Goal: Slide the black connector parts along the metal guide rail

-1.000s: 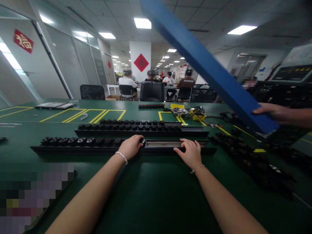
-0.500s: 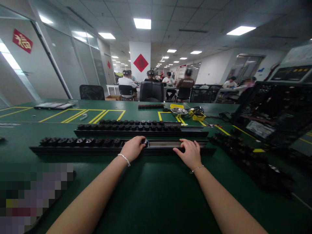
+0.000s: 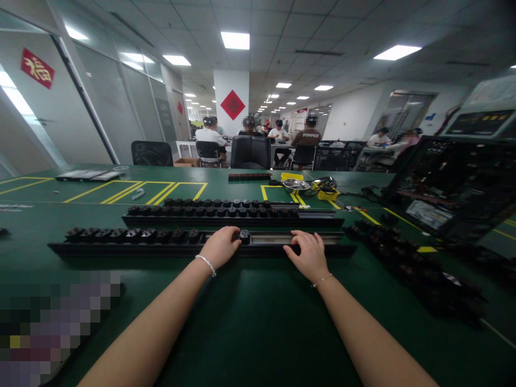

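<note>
A long black rail [image 3: 133, 248] lies across the table in front of me, with several black socket modules [image 3: 116, 234] lined up in its left part. My left hand [image 3: 221, 248] rests over the middle of the rail, thumb and fingertips apart at the left edge of a single socket module [image 3: 244, 235]. This module shows almost whole, just beyond the fingertips. To its right, a bare metallic channel [image 3: 270, 238] runs along the rail. My right hand [image 3: 309, 253] spans that channel with fingers spread, touching the rail and holding nothing visible.
Behind lies a second rail [image 3: 209, 219] filled with two rows of socket modules. Loose dark modules [image 3: 419, 269] are heaped at the right. A metal bowl [image 3: 296, 184], yellow bins and a dark equipment case [image 3: 427, 199] stand farther back. People sit at distant desks.
The single socket module has shifted slightly right and shows more fully beside my left fingertips. My right hand has moved a little to the left along the rail.
</note>
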### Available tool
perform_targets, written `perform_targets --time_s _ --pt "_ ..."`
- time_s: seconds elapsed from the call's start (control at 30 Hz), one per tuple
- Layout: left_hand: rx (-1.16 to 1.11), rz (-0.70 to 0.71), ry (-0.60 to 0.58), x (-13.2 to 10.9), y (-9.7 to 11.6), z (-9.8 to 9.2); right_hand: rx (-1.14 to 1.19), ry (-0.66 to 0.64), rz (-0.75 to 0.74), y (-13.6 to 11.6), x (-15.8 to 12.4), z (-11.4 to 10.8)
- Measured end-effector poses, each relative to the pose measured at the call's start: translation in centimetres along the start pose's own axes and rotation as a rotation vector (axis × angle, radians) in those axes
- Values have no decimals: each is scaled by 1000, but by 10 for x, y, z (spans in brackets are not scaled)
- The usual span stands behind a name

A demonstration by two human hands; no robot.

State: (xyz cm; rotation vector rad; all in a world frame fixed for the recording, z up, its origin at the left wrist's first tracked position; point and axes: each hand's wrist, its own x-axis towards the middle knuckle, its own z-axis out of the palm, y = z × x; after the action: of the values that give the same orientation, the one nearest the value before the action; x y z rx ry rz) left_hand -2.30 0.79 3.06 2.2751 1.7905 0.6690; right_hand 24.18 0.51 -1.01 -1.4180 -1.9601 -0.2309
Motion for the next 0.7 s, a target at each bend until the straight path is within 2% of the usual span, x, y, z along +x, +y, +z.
perform_targets --time_s 0.23,0.7 --pt "43 -39 -84 0 1 -3 -12 -12 -20 -2 0 -1" --pt "60 72 -114 -2 2 -1 -25 -16 -47 -7 -1 1"
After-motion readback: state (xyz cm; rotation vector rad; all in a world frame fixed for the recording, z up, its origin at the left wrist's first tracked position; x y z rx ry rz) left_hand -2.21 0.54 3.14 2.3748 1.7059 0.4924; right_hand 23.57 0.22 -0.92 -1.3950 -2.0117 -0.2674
